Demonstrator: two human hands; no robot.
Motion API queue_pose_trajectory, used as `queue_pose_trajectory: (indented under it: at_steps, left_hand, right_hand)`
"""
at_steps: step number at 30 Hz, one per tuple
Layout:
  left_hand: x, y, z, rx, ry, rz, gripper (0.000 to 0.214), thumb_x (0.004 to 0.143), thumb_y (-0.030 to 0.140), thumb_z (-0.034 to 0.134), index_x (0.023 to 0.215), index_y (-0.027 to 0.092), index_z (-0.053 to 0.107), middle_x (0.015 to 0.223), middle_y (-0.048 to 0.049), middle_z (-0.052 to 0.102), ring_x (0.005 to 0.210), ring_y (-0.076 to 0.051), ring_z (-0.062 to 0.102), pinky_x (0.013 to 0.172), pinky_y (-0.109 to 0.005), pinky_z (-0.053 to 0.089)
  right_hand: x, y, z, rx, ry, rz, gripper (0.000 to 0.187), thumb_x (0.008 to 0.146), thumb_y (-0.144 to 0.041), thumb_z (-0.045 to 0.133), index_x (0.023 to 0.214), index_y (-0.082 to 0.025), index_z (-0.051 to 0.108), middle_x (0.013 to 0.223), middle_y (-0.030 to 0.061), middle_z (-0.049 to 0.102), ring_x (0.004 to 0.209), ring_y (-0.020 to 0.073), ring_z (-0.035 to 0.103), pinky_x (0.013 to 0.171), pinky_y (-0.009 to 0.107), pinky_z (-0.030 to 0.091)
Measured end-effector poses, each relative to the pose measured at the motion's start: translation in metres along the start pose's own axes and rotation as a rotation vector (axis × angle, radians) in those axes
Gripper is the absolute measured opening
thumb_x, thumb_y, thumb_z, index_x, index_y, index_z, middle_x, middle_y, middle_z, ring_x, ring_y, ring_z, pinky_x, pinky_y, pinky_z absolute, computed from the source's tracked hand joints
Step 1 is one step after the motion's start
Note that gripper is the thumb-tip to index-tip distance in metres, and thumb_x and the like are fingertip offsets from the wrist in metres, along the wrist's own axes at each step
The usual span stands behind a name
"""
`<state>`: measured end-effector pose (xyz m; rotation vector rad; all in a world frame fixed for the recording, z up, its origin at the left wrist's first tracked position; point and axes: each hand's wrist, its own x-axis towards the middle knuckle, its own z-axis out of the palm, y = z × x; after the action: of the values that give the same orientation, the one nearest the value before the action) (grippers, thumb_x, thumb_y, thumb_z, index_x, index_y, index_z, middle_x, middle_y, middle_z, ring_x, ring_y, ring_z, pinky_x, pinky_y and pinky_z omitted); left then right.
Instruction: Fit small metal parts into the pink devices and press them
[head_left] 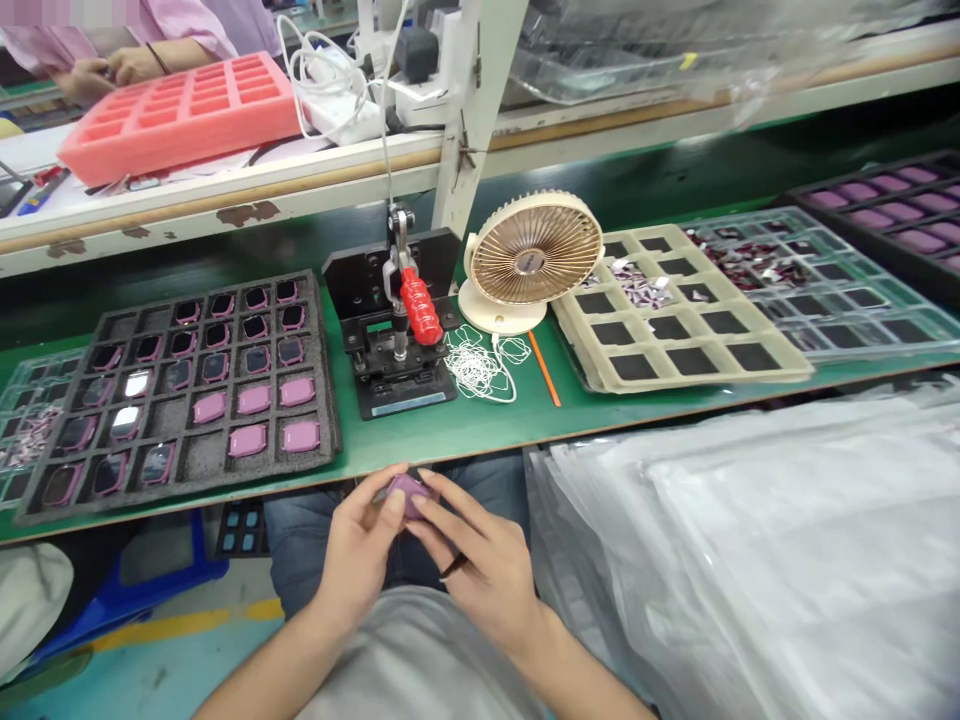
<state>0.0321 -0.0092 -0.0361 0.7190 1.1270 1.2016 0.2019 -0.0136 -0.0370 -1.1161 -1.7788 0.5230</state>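
Observation:
Between my two hands, just in front of the bench edge, is a small purple watch case (407, 492). My left hand (364, 545) pinches it from the left with thumb and fingers. From the other side my right hand (476, 550) grips it, the fingertips on its face and edge. A dark band or strip shows at the right hand's finger. On the bench to the left, a grey foam tray (180, 490) holds several watch cases, most with dark screens up and some purple backs up. Behind my hands stands a black toggle-clamp press (401, 345) with a red handle (421, 305).
A cream desk fan (532, 255), tangled white string (476, 362) and an orange stick (544, 368) lie beyond my hands. Compartment trays (675, 325) with small parts stand right. Plastic-wrapped stacks (810, 540) fill the lower right. Across the shelf, another person's hands (131, 65) are near a pink foam tray (187, 120).

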Motion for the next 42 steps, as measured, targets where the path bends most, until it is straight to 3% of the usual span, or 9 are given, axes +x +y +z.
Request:
queue_pose_trajectory:
  at_steps: [7, 12, 17, 23, 30, 33, 36, 39, 42]
  left_hand:
    - [0.004, 0.009, -0.012, 0.053, -0.109, 0.022, 0.032, 0.088, 0.033, 0.086, 0.118, 0.027, 0.083, 0.108, -0.009, 0.084, 0.097, -0.023, 0.078, 0.092, -0.036, 0.06]
    - [0.009, 0.036, -0.014, 0.435, -0.318, 0.266, 0.017, 0.095, 0.024, 0.076, 0.109, 0.028, 0.086, 0.102, -0.0081, 0.083, 0.096, -0.023, 0.075, 0.087, -0.034, 0.059]
    - [0.008, 0.031, -0.008, 0.378, -0.298, 0.477, 0.018, 0.096, 0.017, 0.074, 0.108, 0.027, 0.084, 0.095, -0.0048, 0.079, 0.091, -0.021, 0.072, 0.085, -0.034, 0.058]
    - [0.015, 0.009, -0.002, 0.415, -0.155, 0.402, 0.03, 0.101, 0.025, 0.07, 0.13, 0.031, 0.074, 0.119, -0.0066, 0.077, 0.105, -0.022, 0.076, 0.09, -0.033, 0.063]
    - [0.032, 0.023, -0.004, 1.024, -0.326, 1.054, 0.053, 0.097, 0.006, 0.069, 0.146, 0.024, 0.061, 0.129, -0.0121, 0.075, 0.125, -0.025, 0.07, 0.107, -0.045, 0.06]
    - [0.048, 0.027, -0.001, 1.035, -0.184, 1.038, 0.036, 0.1, 0.01, 0.066, 0.133, 0.022, 0.068, 0.12, -0.0095, 0.08, 0.113, -0.024, 0.075, 0.1, -0.042, 0.064]
    - [0.075, 0.026, 0.009, 1.062, -0.101, 0.993, 0.023, 0.103, 0.014, 0.063, 0.123, 0.022, 0.071, 0.119, -0.0082, 0.081, 0.114, -0.025, 0.075, 0.104, -0.047, 0.061]
    - [0.099, 0.02, 0.017, 1.117, -0.112, 0.963, 0.019, 0.102, 0.017, 0.065, 0.119, 0.021, 0.073, 0.125, -0.0099, 0.08, 0.125, -0.03, 0.071, 0.11, -0.054, 0.058]
    - [0.11, 0.009, 0.018, 1.157, -0.153, 0.946, 0.015, 0.101, 0.016, 0.066, 0.113, 0.02, 0.074, 0.126, -0.0102, 0.08, 0.131, -0.032, 0.068, 0.111, -0.057, 0.057]
  right_hand:
    - [0.014, 0.001, -0.015, 0.034, -0.265, 0.069, 0.013, 0.105, -0.03, 0.059, 0.1, -0.022, 0.068, 0.081, 0.0022, 0.066, 0.068, 0.0157, 0.062, 0.059, 0.03, 0.042]
    - [0.013, 0.011, -0.019, 0.061, -0.303, -0.076, 0.017, 0.104, -0.023, 0.059, 0.118, -0.021, 0.068, 0.085, 0.0021, 0.066, 0.066, 0.014, 0.058, 0.06, 0.03, 0.036]
    - [0.012, 0.003, -0.014, 0.111, -0.253, -0.063, 0.011, 0.104, -0.022, 0.057, 0.113, -0.02, 0.063, 0.088, 0.0022, 0.066, 0.07, 0.014, 0.057, 0.062, 0.028, 0.037]
    - [0.027, 0.006, -0.015, 0.291, -0.245, 0.206, 0.025, 0.107, -0.033, 0.053, 0.085, -0.02, 0.056, 0.075, -0.0018, 0.052, 0.065, 0.0127, 0.046, 0.06, 0.028, 0.032]
    - [0.054, 0.023, -0.014, 0.768, -0.421, 0.688, 0.056, 0.097, -0.072, 0.059, 0.072, -0.022, 0.049, 0.055, -0.0088, 0.034, 0.05, 0.0088, 0.027, 0.047, 0.023, 0.023]
    - [0.083, 0.02, -0.027, 0.418, -0.177, 0.479, 0.052, 0.103, -0.06, 0.057, 0.073, -0.019, 0.066, 0.064, 0.0006, 0.061, 0.061, 0.0139, 0.054, 0.058, 0.025, 0.045]
    - [0.128, 0.015, -0.04, 0.185, 0.233, 0.139, 0.03, 0.104, -0.046, 0.063, 0.111, -0.022, 0.079, 0.109, 0.0086, 0.079, 0.088, 0.0203, 0.073, 0.08, 0.033, 0.06]
    - [0.169, 0.012, -0.042, 0.082, 0.178, -0.261, 0.041, 0.102, -0.036, 0.068, 0.142, -0.029, 0.067, 0.149, 0.0081, 0.065, 0.112, 0.0226, 0.075, 0.093, 0.038, 0.064]
    - [0.199, 0.008, -0.035, -0.01, 0.123, -0.504, 0.035, 0.107, -0.025, 0.06, 0.141, -0.028, 0.067, 0.146, 0.0043, 0.069, 0.126, 0.0195, 0.071, 0.101, 0.032, 0.063]
